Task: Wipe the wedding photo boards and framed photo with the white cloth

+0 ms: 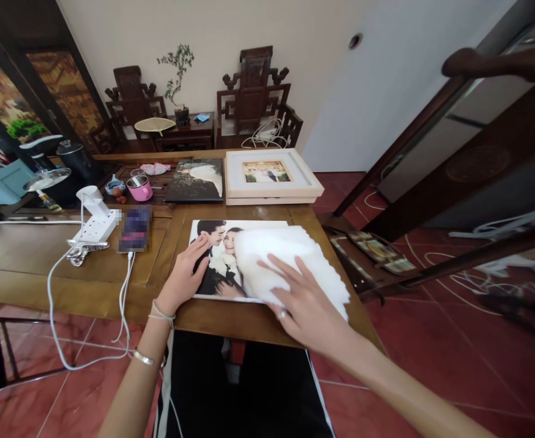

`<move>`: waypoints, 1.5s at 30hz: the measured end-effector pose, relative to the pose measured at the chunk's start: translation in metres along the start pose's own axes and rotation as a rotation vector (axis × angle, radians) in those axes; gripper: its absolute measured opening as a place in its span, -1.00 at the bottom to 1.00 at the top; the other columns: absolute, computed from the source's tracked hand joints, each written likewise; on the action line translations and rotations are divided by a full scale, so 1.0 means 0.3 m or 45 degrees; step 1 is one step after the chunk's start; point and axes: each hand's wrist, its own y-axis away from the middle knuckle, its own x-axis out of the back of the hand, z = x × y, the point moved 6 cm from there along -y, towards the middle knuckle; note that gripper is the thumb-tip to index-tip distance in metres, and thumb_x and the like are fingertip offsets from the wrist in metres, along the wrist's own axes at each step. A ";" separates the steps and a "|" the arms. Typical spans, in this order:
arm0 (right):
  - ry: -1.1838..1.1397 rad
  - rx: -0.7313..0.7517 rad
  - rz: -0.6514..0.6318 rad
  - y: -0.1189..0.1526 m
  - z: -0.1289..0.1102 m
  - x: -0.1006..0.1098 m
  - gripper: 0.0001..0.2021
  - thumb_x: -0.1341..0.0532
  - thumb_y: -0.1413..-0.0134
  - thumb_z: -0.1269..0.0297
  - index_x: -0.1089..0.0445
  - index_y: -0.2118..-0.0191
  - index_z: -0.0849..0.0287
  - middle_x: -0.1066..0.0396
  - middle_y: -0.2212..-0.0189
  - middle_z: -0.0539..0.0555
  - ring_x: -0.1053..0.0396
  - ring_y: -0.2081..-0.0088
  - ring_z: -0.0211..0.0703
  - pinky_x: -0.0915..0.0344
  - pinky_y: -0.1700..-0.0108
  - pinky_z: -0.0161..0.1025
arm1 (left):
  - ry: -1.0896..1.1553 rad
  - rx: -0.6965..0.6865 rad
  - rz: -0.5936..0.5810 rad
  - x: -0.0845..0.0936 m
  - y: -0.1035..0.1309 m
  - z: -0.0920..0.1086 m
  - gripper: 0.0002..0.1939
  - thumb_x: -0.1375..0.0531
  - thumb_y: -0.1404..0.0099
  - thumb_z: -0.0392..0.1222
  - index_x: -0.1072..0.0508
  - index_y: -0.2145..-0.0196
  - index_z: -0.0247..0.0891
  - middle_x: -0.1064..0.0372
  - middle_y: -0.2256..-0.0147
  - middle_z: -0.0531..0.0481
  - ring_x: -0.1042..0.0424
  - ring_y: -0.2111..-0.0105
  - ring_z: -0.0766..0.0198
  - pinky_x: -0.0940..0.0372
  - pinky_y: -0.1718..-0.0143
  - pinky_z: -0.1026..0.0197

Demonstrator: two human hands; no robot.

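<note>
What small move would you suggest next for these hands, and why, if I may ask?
I would probably slide the white sheet gently leftward with the right hand: it covers only the right part of the photo panel, and the left hand, at the panel's left side, could steady it.

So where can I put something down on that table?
The wooden table has bare patches between the smartphone and the couple's photo, and at its front-left, left of the metal clip. It's crowded behind the power strip, around the pink mug.
</note>
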 end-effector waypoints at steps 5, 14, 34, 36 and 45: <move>-0.092 0.111 -0.019 0.092 -0.110 0.027 -0.82 -0.08 0.09 0.55 -0.34 0.54 0.18 -0.16 -0.23 0.23 0.10 -0.31 0.18 0.14 -0.25 0.35 | 0.004 -0.027 0.005 -0.001 -0.001 0.000 -0.57 0.01 -0.39 -0.23 -0.28 -0.18 -0.27 -0.14 -0.24 -0.13 -0.06 -0.28 0.16 -0.01 -0.29 -0.04; -0.067 0.076 -0.004 -0.042 0.029 0.004 -0.78 -0.05 -0.09 0.49 -0.43 0.38 0.19 -0.26 -0.17 0.26 -0.03 -0.27 0.14 0.06 -0.23 0.33 | -0.004 -0.009 0.001 0.002 0.000 0.003 -0.58 0.01 -0.40 -0.21 -0.29 -0.17 -0.27 -0.14 -0.24 -0.13 -0.08 -0.27 0.16 0.00 -0.30 -0.04; -0.052 0.018 -0.012 0.010 -0.095 -0.002 -0.80 -0.08 0.00 0.48 -0.45 0.41 0.18 -0.19 -0.21 0.27 0.04 -0.29 0.22 0.14 -0.23 0.40 | 0.001 -0.011 0.004 0.000 -0.001 0.003 -0.58 0.02 -0.40 -0.20 -0.30 -0.17 -0.27 -0.16 -0.23 -0.14 -0.07 -0.27 0.16 -0.01 -0.29 -0.03; -0.100 0.063 -0.048 0.038 -0.131 0.009 -0.81 -0.10 0.03 0.49 -0.43 0.46 0.15 -0.18 -0.22 0.21 0.05 -0.30 0.19 0.13 -0.25 0.36 | -0.002 -0.012 0.006 -0.001 -0.001 0.001 -0.58 0.02 -0.39 -0.20 -0.29 -0.17 -0.28 -0.15 -0.24 -0.15 -0.08 -0.27 0.15 -0.01 -0.29 -0.03; 0.070 -0.112 0.021 -0.126 0.147 -0.020 -0.77 -0.06 -0.14 0.40 -0.47 0.24 0.24 -0.31 -0.11 0.34 -0.10 -0.24 0.19 0.00 -0.20 0.31 | -0.004 -0.022 0.018 0.003 0.002 0.002 -0.59 0.01 -0.39 -0.21 -0.31 -0.16 -0.25 -0.17 -0.23 -0.13 -0.09 -0.27 0.16 -0.02 -0.29 -0.05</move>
